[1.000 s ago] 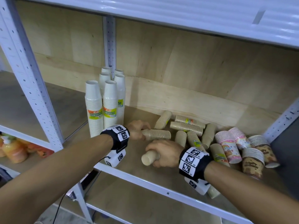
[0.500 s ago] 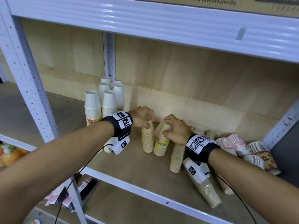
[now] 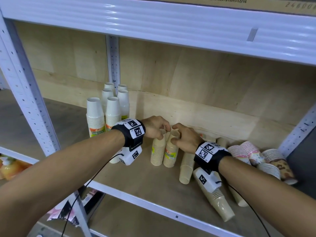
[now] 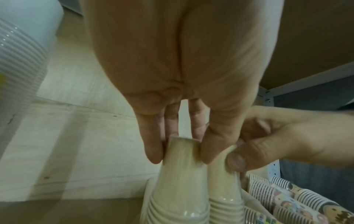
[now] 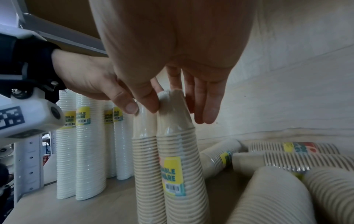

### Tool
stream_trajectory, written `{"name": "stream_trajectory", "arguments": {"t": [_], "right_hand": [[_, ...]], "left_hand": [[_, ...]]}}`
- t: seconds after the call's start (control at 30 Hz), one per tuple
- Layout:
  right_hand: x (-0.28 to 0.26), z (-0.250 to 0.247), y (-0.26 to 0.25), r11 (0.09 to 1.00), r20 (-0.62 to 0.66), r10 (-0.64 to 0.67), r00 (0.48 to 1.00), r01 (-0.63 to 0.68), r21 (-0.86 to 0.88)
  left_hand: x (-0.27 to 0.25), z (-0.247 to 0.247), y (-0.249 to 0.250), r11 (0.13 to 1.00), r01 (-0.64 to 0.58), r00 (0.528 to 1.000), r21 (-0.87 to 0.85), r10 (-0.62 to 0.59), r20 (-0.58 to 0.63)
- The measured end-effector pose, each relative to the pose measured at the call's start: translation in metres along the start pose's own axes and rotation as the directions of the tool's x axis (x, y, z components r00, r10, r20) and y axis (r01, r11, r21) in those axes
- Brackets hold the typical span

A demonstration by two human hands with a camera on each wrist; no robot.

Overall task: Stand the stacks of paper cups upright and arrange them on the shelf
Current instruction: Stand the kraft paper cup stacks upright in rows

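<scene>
Two beige paper-cup stacks stand upright side by side in the middle of the shelf board [image 3: 136, 189]. My left hand [image 3: 159, 132] pinches the top of the plain left stack [image 3: 158, 151] between thumb and fingers; the left wrist view shows the pinch [image 4: 182, 153] on that stack [image 4: 180, 189]. My right hand [image 3: 177, 136] holds the top of the right stack [image 3: 171, 153], which has a yellow label. In the right wrist view my thumb and fingers [image 5: 176, 112] bracket its top [image 5: 172, 151]. Several white stacks [image 3: 109, 113] stand upright at the back left.
More beige stacks lie on their sides to the right [image 3: 186, 166] and near the front edge [image 3: 215, 200]. Patterned cup stacks [image 3: 248, 154] lie against the right upright post [image 3: 297, 132]. The wooden back wall [image 3: 205, 82] is close behind; a metal shelf beam [image 3: 153, 19] runs overhead.
Both beige stacks, lying on the board a second ago, now stand upright. My hands have shifted from their sides to their tops and come close together.
</scene>
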State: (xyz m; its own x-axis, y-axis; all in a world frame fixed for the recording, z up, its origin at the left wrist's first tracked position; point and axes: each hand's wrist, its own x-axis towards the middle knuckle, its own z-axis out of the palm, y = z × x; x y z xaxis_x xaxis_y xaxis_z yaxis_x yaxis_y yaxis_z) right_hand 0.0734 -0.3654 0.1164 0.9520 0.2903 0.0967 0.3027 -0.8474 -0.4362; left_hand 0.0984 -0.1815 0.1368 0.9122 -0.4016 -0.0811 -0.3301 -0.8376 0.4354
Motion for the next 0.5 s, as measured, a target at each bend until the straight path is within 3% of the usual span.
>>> {"name": "stream_trajectory", "arguments": {"t": [0.13,0.33,0.5], "right_hand": [[0.005,-0.008,-0.001,0.997,0.052,-0.076,0.996,0.076,0.001],[0.012,-0.014,-0.005,0.997,0.112,-0.067,0.992,0.071,-0.033],[0.026,-0.026,-0.011,0.997,0.079,-0.071,0.994,0.073,-0.021]], "left_hand": [[-0.001,-0.007,0.003,0.999,-0.021,0.999,0.045,0.02,0.03],[0.001,-0.014,0.006,0.998,0.024,0.999,0.059,-0.026,0.032],[0.005,-0.032,0.012,0.994,0.074,0.997,0.079,-0.074,0.003]]}}
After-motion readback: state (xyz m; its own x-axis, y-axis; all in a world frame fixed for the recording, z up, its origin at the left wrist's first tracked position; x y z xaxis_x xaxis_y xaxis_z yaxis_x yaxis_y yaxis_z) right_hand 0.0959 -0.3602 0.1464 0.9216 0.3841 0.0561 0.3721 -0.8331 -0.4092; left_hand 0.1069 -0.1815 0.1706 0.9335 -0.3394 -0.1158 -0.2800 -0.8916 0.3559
